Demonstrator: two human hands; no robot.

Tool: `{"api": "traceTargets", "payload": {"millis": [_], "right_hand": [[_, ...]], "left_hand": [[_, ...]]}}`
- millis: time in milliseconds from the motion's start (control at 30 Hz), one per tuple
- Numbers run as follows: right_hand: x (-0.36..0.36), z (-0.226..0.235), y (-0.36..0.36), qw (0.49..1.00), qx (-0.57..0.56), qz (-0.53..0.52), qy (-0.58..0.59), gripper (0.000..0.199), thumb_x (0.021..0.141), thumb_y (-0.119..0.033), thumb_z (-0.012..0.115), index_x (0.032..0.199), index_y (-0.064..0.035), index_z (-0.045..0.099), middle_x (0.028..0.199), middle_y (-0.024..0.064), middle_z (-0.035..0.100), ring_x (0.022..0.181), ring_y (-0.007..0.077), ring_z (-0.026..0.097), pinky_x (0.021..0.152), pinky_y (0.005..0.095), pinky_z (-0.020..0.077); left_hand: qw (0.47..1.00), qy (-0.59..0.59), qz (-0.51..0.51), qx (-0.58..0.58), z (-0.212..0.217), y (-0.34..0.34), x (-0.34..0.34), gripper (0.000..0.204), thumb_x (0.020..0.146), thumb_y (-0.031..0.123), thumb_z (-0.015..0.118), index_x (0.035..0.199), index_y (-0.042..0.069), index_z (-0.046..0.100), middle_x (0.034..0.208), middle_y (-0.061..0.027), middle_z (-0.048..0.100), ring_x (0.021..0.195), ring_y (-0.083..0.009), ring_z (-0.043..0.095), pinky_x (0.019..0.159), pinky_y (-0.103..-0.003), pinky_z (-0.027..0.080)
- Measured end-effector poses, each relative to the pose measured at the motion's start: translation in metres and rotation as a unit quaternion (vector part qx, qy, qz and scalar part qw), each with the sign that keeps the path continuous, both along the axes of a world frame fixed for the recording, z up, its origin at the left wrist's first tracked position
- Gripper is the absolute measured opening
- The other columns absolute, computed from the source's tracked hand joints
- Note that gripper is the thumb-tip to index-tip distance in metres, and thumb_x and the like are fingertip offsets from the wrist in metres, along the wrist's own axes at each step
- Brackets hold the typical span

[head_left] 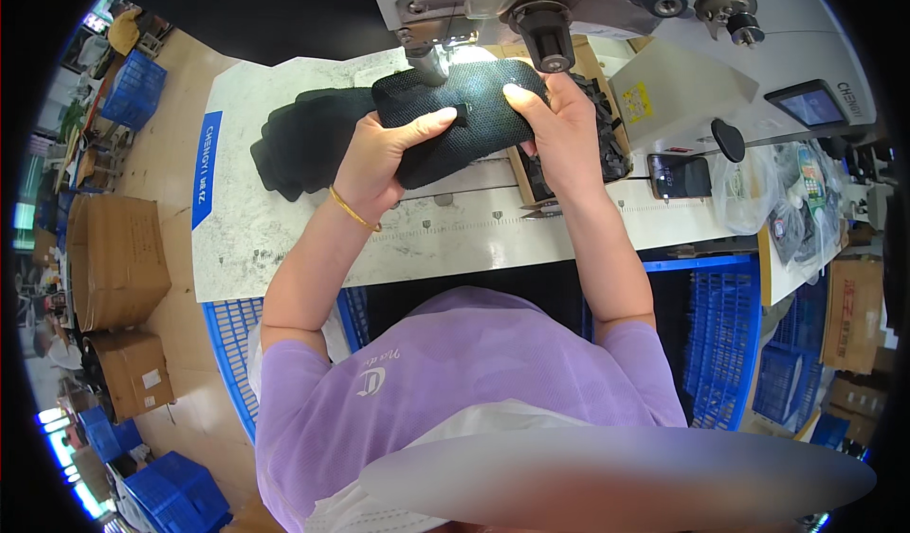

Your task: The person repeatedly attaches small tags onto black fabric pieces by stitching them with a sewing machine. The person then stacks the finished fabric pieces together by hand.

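A sewing machine (531, 2) sits at the top centre of the frame, on a worktable (284, 239) that spans the middle. Just below the machine, a fabric piece (474, 107) lies between the left hand (379, 159) and the right hand (559, 126). A stack of fabric pieces (303, 140) lies to its left. A phone (679, 175) rests at centre right. Cardboard boxes (114, 258) stand at the left edge, and crates (720, 334) at lower right.

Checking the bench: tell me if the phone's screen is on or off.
On. The phone lies flat on the table, its screen lit and showing a picture.
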State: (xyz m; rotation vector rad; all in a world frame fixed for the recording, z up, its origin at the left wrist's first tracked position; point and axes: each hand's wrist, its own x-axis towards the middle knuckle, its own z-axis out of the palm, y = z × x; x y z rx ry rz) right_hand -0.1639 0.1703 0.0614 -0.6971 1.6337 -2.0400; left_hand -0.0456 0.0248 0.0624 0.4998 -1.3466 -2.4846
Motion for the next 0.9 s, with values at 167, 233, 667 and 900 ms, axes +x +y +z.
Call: {"api": "traceTargets", "payload": {"millis": [167,233,667,900], "right_hand": [[0.003,0.001,0.000,1.000,0.000,-0.001,0.001,0.024,0.087,-0.009,0.059,0.110,-0.0030,0.059,0.076,-0.0022,0.059,0.054,0.0010,0.046,0.042,0.0177,0.0345],[0.004,0.000,0.000,1.000,-0.008,-0.007,-0.006,0.025,0.087,-0.009,0.059,0.110,-0.0023,0.059,0.077,-0.0019,0.059,0.055,0.0018,0.048,0.043,0.0179,0.0362],[-0.022,0.009,-0.023,0.991,0.091,-0.044,0.088,0.027,0.085,-0.013,0.063,0.102,0.0065,0.057,0.067,0.0053,0.064,0.050,0.0077,0.054,0.046,0.0211,0.0418],[-0.022,0.000,-0.023,0.995,0.054,-0.031,0.078,0.028,0.085,-0.013,0.064,0.103,0.0070,0.056,0.071,0.0065,0.065,0.050,0.0075,0.055,0.047,0.0215,0.0431]], "left_hand": [[0.999,-0.004,0.029,-0.024,0.002,0.004,-0.002,0.023,0.076,-0.001,0.070,0.098,-0.005,0.063,0.094,-0.0121,0.067,0.082,-0.0178,0.066,0.074,-0.029,0.057],[0.998,0.001,0.045,-0.048,0.000,0.004,-0.003,0.021,0.075,-0.001,0.070,0.095,-0.004,0.065,0.092,-0.0116,0.067,0.081,-0.0171,0.066,0.072,-0.029,0.056],[0.991,-0.028,0.090,-0.099,0.018,-0.019,-0.020,0.011,0.075,0.000,0.070,0.086,0.000,0.067,0.084,-0.0064,0.066,0.073,-0.0135,0.063,0.064,-0.027,0.054],[0.991,-0.025,0.088,-0.101,0.017,-0.022,-0.021,0.010,0.076,-0.002,0.069,0.086,0.000,0.067,0.085,-0.0074,0.066,0.074,-0.0141,0.063,0.065,-0.026,0.054]]}}
